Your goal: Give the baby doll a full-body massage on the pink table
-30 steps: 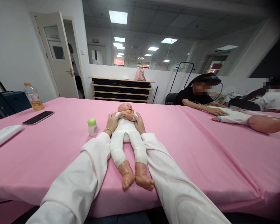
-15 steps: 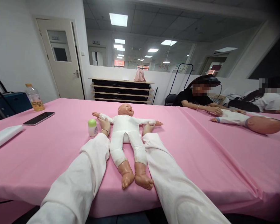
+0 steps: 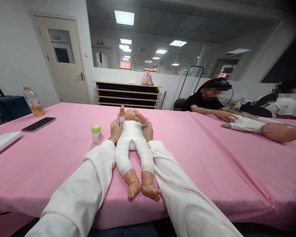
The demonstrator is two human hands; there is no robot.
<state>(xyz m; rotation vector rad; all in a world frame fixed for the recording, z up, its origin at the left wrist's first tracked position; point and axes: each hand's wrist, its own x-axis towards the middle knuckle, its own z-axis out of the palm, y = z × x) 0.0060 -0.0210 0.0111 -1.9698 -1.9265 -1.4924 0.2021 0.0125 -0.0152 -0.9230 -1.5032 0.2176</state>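
Observation:
A baby doll (image 3: 130, 136) with a white cloth body lies on its back on the pink-covered table (image 3: 199, 177), feet toward me. My left hand (image 3: 116, 127) is closed around the doll's arm on the left, which points up beside the head. On the other side, my right hand (image 3: 148, 129) grips the doll's other arm, bent inward so that its hand covers part of the face. My thumbs and some fingertips are partly hidden behind the doll's arms. Left of my left wrist stands a small white jar with a green lid (image 3: 96, 134).
On the left are a phone (image 3: 38, 124), a white folded item (image 3: 3, 143) and a bottle with an orange cap (image 3: 34, 101). At right, a co-worker (image 3: 207, 98) handles another doll (image 3: 261, 126). A further person (image 3: 282, 102) sits behind.
The doll's arms were spread out sideways; now both are raised and folded inward near its head. My hands have moved up and inward with them.

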